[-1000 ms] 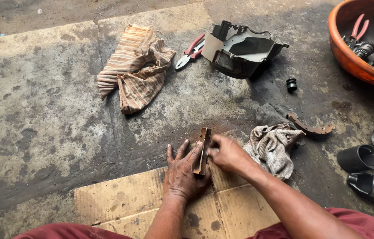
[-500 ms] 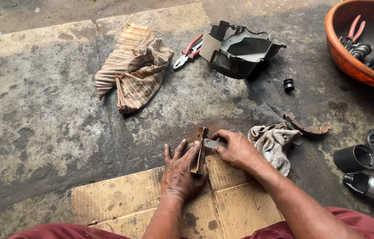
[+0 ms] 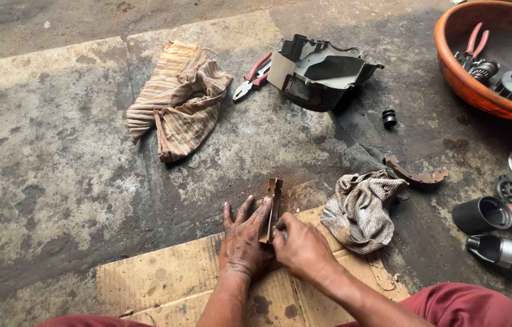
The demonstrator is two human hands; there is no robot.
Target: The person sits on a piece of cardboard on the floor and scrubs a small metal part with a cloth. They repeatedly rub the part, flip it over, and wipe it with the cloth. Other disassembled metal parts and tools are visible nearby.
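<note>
We kneel over a concrete floor (image 3: 56, 157) with a flat sheet of cardboard (image 3: 165, 278) under our wrists. An orange basin (image 3: 456, 72) sits far right, a black plastic housing (image 3: 319, 69) and a striped cloth (image 3: 177, 100) lie ahead, and a grey rag (image 3: 359, 209) is just beside us. Our left hand (image 3: 244, 242) lies flat, fingers spread, pressing against a curved rusty metal piece (image 3: 271, 206) standing on edge at the cardboard's front. Our right hand (image 3: 301, 248) is closed against its other side; what it grips we cannot tell.
</note>
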